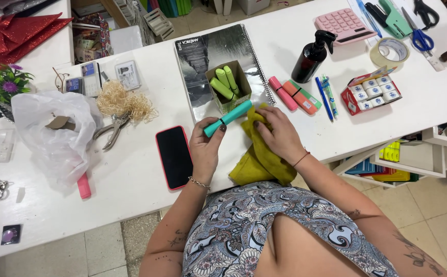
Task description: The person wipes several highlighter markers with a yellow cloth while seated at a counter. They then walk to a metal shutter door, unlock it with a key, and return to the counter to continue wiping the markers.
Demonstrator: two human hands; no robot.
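Gripping teal marker [228, 118]: left hand [206, 146] | right hand [280, 134] clutching yellow cloth [259, 159], marker tip hidden

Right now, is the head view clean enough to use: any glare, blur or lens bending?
Head view: even, soft light with faint shadows; glare on the glossy notebook cover; table edge bows from wide-angle distortion; left hand, teal marker, right hand and yellow cloth look sharp.
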